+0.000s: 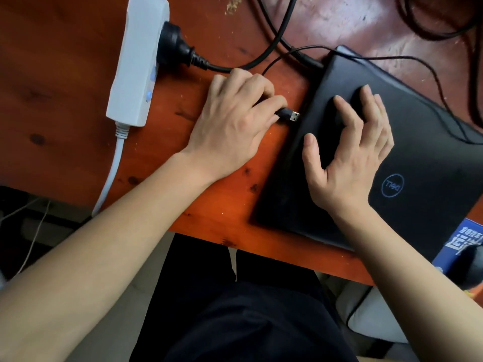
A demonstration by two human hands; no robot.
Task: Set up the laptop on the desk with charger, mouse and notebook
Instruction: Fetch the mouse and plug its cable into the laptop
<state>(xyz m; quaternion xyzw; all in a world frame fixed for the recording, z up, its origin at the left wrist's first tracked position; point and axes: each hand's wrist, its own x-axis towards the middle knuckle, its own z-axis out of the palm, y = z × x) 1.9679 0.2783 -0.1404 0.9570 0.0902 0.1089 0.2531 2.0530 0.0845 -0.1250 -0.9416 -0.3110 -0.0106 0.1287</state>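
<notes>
A closed black laptop (418,158) lies at an angle on the reddish wooden desk (65,87). My right hand (347,152) rests flat on its lid with fingers spread. My left hand (235,118) pinches a black USB plug (290,115), whose metal tip sits just short of the laptop's left edge. A thin black cable (407,58) runs from that plug over the lid toward the right. A black charger plug (177,48) sits in a white power strip (138,61), and its thick cable (271,45) reaches the laptop's far corner. A black mouse (474,267) shows at the right edge.
A blue notebook (460,246) lies under the mouse at the desk's right front. More dark cables (431,24) loop at the back right. The power strip's white cord (109,176) drops over the desk's front edge. My dark-trousered lap sits below the desk.
</notes>
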